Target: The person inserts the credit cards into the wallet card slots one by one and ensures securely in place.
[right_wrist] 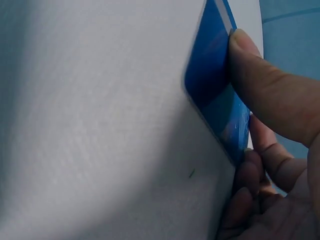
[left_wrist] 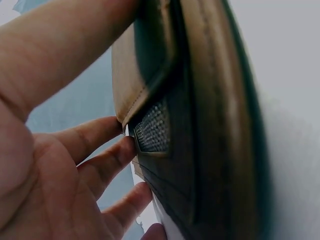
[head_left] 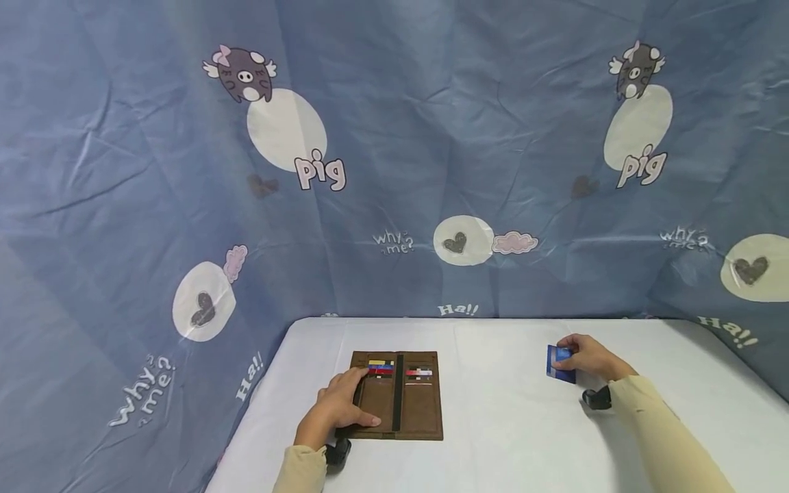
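A brown wallet (head_left: 422, 407) lies spread flat on the white table, a dark band (head_left: 398, 394) running down its middle. Colourful cards (head_left: 381, 368) show in its left slots, and a reddish-white card (head_left: 419, 373) in the right ones. My left hand (head_left: 341, 400) rests on the left panel, thumb across it and fingertips at the outer edge and card slots. In the left wrist view the fingers are spread and fairly straight against the wallet (left_wrist: 210, 100). Off to the right, my right hand (head_left: 588, 357) pinches a blue card (head_left: 561, 374) between thumb and fingers, tilted close over the table.
The white table (head_left: 493, 411) spans between both hands. Behind it and along the sides hangs a blue curtain (head_left: 394, 137) with cartoon pigs and lettering. Black wrist cameras (head_left: 596, 398) sit below each hand.
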A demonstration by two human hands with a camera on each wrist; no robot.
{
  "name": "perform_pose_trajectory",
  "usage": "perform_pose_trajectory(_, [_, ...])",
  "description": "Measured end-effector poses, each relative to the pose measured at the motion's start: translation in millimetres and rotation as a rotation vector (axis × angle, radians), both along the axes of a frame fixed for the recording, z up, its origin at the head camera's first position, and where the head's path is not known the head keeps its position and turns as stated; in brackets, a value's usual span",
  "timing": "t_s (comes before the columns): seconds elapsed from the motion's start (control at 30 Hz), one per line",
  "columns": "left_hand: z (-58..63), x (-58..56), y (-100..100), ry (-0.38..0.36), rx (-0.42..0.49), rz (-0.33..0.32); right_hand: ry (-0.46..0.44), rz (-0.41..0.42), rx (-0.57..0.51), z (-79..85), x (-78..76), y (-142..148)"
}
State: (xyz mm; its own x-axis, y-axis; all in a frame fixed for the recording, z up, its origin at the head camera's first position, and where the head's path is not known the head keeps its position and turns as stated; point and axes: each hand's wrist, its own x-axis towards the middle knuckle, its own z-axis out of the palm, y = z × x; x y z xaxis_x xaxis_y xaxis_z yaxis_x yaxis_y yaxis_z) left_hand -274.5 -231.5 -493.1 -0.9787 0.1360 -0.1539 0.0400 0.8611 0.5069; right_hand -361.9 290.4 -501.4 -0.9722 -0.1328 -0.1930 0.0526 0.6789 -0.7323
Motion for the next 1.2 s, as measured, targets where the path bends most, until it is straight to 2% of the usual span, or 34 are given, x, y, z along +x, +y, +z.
perform_pose_trajectory(0.2, [1.0, 0.0, 1, -0.001, 0.005, -0.011, -0.035, -0.007, 0.074, -0.1, -6.1, -1])
perform_pose_trajectory(0.37, [3.3, -0.4, 1, 0.013, 0.010, -0.014, -0.029, 0.002, 0.111, 2.3, -9.5, -3])
perform_pose_trajectory(0.63, [1.0, 1.1, 1, -0.004, -0.005, -0.007, 0.025, -0.013, 0.122, 5.8, -0.7, -5])
perform_pose_trajectory(0.77, [0.6, 0.6, 2, -0.001, -0.001, -0.013, 0.070, -0.028, 0.189, 8.4, 1.5, -7])
perform_pose_trajectory(1.0, [-0.2, -1.2, 3, 0.005, -0.004, -0.015, 0.053, -0.053, 0.192, 10.4, -0.1, -10])
perform_pose_trajectory(1.2, [-1.0, -0.2, 2, 0.002, 0.001, -0.011, 0.098, -0.072, 0.207, 8.4, 5.2, -13])
